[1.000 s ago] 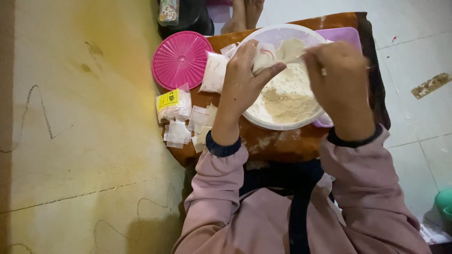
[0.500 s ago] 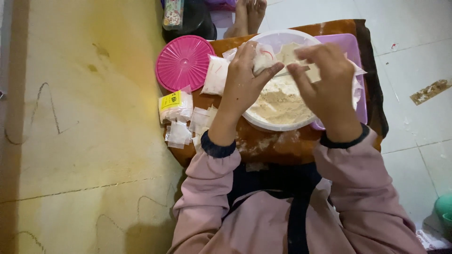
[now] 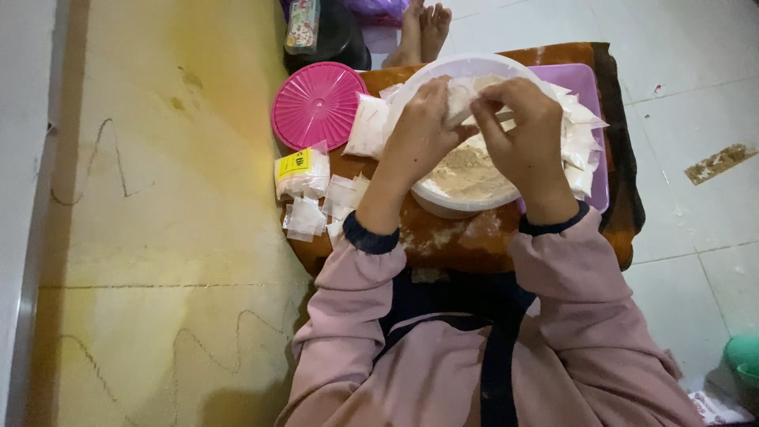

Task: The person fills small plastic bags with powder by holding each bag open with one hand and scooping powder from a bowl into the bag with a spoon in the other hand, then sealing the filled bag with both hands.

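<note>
left hand (image 3: 417,136) + right hand (image 3: 522,141): both pinching small bag (image 3: 461,101); above bowl (image 3: 443,202) of powder (image 3: 466,170) | pink lid (image 3: 319,105) left of hands

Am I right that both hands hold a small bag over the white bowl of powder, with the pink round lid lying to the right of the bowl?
Not quite. In the head view the pink round lid lies to the left of the white bowl, not the right. The rest stands: left hand and right hand hold a small bag over the powder.
</note>
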